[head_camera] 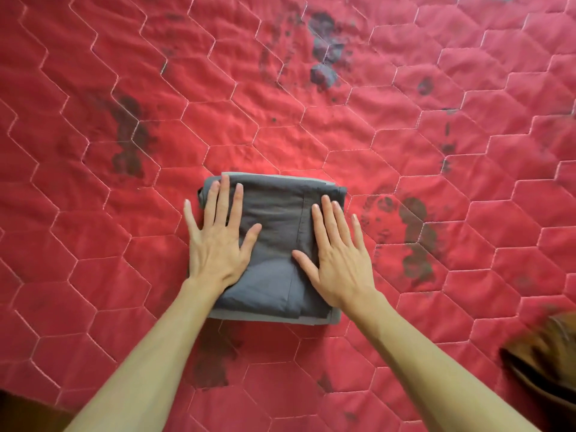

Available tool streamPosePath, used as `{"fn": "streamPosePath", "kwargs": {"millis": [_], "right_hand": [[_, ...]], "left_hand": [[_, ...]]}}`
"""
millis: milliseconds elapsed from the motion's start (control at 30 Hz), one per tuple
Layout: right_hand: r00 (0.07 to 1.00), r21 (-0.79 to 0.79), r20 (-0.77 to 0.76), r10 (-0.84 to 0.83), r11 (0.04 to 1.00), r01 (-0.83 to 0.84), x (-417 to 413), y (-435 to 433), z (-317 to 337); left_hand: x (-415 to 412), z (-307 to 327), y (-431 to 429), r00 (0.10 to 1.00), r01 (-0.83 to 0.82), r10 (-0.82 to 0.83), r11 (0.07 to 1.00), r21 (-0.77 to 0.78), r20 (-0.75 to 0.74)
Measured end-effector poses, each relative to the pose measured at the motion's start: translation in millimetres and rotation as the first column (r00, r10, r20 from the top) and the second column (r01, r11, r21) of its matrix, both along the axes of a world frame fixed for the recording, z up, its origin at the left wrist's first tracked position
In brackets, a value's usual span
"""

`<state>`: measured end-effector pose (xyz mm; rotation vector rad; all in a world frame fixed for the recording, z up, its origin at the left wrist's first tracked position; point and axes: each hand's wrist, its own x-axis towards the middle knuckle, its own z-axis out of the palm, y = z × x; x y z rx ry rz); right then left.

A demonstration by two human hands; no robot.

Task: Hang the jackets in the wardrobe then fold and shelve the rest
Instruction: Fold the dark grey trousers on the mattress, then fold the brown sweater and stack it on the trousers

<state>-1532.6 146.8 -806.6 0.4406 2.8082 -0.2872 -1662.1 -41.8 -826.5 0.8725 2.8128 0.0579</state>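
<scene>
A grey garment (277, 219), folded into a compact rectangle, lies on the red quilted bedcover (311, 126) a little below the middle of the view. My left hand (218, 238) lies flat on its left side, fingers straight and spread, the little finger reaching over the edge onto the cover. My right hand (336, 254) presses flat on its right side, with the thumb pointing inward. Neither hand grips the cloth.
The bedcover has white hexagon stitching and several dark stains. A blurred brown and dark cloth item (548, 357) lies at the lower right edge. The bed's near edge shows at the bottom left corner.
</scene>
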Motion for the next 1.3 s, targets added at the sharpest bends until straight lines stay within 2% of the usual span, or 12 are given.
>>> {"fn": "streamPosePath", "kwargs": {"millis": [100, 233, 300, 467, 600, 767, 833, 1067, 1300], "right_hand": [[0.999, -0.034, 0.002, -0.044, 0.998, 0.044, 15, -2, 12], [0.992, -0.118, -0.03, -0.121, 0.986, 0.116, 51, 14, 38], [0.992, -0.109, -0.042, -0.12, 0.987, 0.114, 72, 31, 58], [0.979, -0.044, 0.003, -0.203, 0.978, 0.203, 115, 73, 115], [0.969, -0.058, 0.007, -0.246, 0.968, 0.246, 150, 99, 157], [0.961, -0.031, -0.006, -0.275, 0.961, 0.275, 198, 134, 203], [0.958, -0.017, -0.027, -0.286, 0.958, 0.285, 222, 152, 219], [0.93, 0.029, -0.019, -0.366, 0.93, 0.366, 325, 230, 235], [0.854, -0.005, 0.044, -0.519, 0.854, 0.52, 434, 296, 197]], "left_hand": [[14, 15, 13, 0.998, -0.049, 0.049, 0.999, 0.007, 0.027], [30, 48, 25, 0.991, -0.1, 0.079, 0.973, 0.207, 0.108], [39, 68, 29, 0.99, -0.093, 0.062, 0.964, 0.248, 0.13], [64, 116, 41, 0.941, -0.019, -0.05, 0.98, 0.2, 0.335], [89, 154, 60, 0.912, 0.081, -0.105, 0.994, 0.075, 0.397], [131, 205, 109, 0.899, -0.007, -0.061, 0.988, 0.153, 0.434], [155, 217, 135, 0.894, 0.017, -0.095, 0.984, 0.177, 0.438], [255, 216, 238, 0.846, 0.137, -0.191, 0.98, 0.143, 0.498], [362, 178, 328, 0.755, 0.252, -0.256, 0.963, 0.094, 0.604]]}}
